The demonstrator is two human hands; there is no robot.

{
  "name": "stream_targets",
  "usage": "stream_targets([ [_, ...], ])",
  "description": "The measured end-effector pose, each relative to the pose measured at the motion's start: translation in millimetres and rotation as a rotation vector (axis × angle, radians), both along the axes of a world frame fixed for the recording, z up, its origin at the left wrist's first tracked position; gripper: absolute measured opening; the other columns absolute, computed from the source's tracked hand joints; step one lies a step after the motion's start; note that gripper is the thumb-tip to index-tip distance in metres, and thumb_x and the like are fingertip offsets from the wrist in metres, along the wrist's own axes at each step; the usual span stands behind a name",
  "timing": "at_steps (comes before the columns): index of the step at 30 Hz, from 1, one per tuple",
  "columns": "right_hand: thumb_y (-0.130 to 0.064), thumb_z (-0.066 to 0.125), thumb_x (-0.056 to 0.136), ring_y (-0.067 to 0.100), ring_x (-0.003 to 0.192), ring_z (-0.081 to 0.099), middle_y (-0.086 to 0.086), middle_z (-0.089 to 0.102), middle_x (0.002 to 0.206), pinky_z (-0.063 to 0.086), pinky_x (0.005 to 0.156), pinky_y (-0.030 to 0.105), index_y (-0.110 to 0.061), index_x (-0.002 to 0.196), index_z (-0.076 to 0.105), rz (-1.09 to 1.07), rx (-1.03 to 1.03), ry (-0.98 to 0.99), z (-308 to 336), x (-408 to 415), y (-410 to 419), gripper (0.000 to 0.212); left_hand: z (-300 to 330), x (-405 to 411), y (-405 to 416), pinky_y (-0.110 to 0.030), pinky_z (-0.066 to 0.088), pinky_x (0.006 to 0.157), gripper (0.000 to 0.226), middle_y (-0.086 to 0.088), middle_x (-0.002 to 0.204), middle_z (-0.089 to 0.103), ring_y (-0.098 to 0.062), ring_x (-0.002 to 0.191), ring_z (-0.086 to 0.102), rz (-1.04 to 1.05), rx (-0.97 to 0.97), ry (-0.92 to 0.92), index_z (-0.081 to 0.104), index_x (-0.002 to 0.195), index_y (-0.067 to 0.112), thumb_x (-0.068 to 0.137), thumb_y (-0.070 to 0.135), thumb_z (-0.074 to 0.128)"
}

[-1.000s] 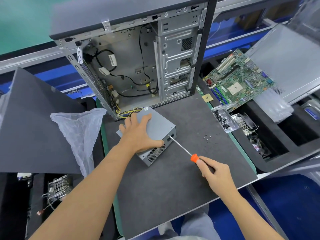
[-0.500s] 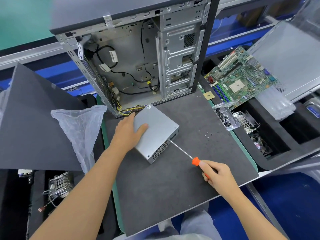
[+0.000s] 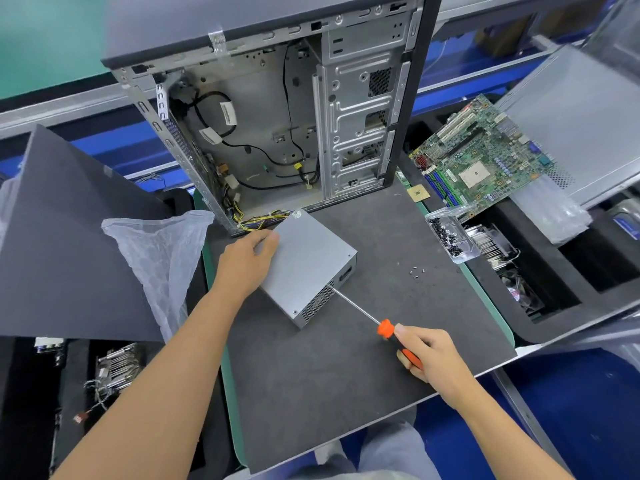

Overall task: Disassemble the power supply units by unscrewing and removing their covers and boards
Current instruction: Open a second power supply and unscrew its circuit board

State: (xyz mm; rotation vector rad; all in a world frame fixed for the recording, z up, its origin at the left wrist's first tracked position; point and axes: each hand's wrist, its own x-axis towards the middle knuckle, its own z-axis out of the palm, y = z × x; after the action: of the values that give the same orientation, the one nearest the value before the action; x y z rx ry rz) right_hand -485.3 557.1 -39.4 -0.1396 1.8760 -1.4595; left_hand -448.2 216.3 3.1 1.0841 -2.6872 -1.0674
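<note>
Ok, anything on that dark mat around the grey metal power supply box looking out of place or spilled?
A few small loose screws lie bare on the dark work mat, right of the grey metal power supply box, outside the clear plastic screw tray at the mat's right edge. They could roll off. Nothing else stands out.

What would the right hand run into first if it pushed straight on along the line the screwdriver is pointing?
The right hand grips the screwdriver, whose shaft aims up-left with its tip already at the vented side of the power supply unit. That unit, steadied by the left hand, would likely be met first.
</note>
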Motion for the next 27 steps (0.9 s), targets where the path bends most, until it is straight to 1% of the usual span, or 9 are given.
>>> stream_targets([
  [2,-0.060,0.060,0.079,0.014,0.058,0.042,-0.005,0.037,0.056,0.034,0.050,0.020,-0.005,0.094,0.075,-0.001,0.006,-0.031,2,-2,-2,0.058,-3,0,1,-0.039,0.043,0.101,0.039,-0.006,0.125,0.067,-0.030,0.117,0.057,0.001,-0.002,0.000,0.062,0.133,0.031,0.099,0.049,0.052],
  [9,-0.058,0.060,0.082,0.011,0.055,0.039,0.001,0.039,0.059,0.035,0.049,0.019,-0.023,0.092,0.079,-0.012,-0.078,-0.011,5,5,-13,0.042,-8,0,-2,-0.036,0.043,0.097,0.043,-0.005,0.129,0.066,-0.028,0.117,0.057,0.029,0.030,0.032,0.060,0.136,0.026,0.098,0.045,0.058],
  [12,-0.063,0.063,0.083,0.012,0.057,0.038,-0.005,0.046,0.058,0.036,0.054,0.025,-0.031,0.092,0.078,-0.074,-0.043,0.199,-2,17,-21,0.036,-8,-1,-4,-0.040,0.044,0.103,0.046,-0.007,0.133,0.064,-0.029,0.122,0.056,0.042,0.045,0.040,0.058,0.139,0.024,0.099,0.045,0.056],
  [15,-0.064,0.061,0.085,0.007,0.054,0.035,-0.010,0.045,0.057,0.034,0.051,0.018,-0.048,0.094,0.073,-0.152,0.033,0.471,-9,26,-29,0.021,-9,-2,-5,-0.041,0.043,0.107,0.048,-0.008,0.136,0.062,-0.029,0.126,0.053,0.052,0.048,0.034,0.056,0.142,0.021,0.100,0.045,0.054],
  [16,-0.059,0.060,0.088,0.008,0.054,0.036,-0.010,0.047,0.059,0.034,0.051,0.017,-0.048,0.097,0.072,-0.146,0.052,0.576,-11,28,-31,0.019,-9,-2,-5,-0.042,0.042,0.108,0.048,-0.008,0.137,0.062,-0.029,0.126,0.053,0.053,0.053,0.038,0.055,0.142,0.020,0.100,0.045,0.053],
  [18,-0.046,0.061,0.092,0.012,0.057,0.041,-0.010,0.049,0.063,0.037,0.053,0.017,-0.035,0.105,0.072,-0.110,0.089,0.772,-15,28,-32,0.020,-9,-2,-5,-0.043,0.043,0.109,0.049,-0.008,0.136,0.062,-0.027,0.126,0.054,0.058,0.074,0.049,0.055,0.143,0.020,0.101,0.045,0.052],
  [21,-0.036,0.062,0.091,0.014,0.057,0.043,-0.005,0.048,0.065,0.039,0.054,0.020,-0.018,0.111,0.073,-0.094,0.142,0.947,-22,24,-33,0.029,-8,-2,-4,-0.041,0.044,0.107,0.049,-0.007,0.134,0.063,-0.026,0.122,0.056,0.062,0.078,0.057,0.055,0.143,0.020,0.102,0.045,0.050],
  [24,-0.037,0.062,0.091,0.020,0.059,0.050,-0.002,0.055,0.067,0.043,0.056,0.026,-0.017,0.112,0.073,-0.077,0.110,0.937,-22,17,-34,0.031,-8,-3,-3,-0.040,0.045,0.106,0.049,-0.008,0.135,0.063,-0.025,0.122,0.057,0.061,0.061,0.055,0.054,0.144,0.019,0.102,0.044,0.049],
  [27,-0.044,0.064,0.092,0.019,0.058,0.049,-0.001,0.056,0.064,0.043,0.056,0.030,-0.030,0.104,0.073,-0.067,0.050,0.686,-16,14,-35,0.020,-8,-5,-2,-0.043,0.044,0.107,0.050,-0.008,0.136,0.062,-0.026,0.123,0.056,0.072,0.059,0.053,0.053,0.145,0.018,0.103,0.045,0.047],
])
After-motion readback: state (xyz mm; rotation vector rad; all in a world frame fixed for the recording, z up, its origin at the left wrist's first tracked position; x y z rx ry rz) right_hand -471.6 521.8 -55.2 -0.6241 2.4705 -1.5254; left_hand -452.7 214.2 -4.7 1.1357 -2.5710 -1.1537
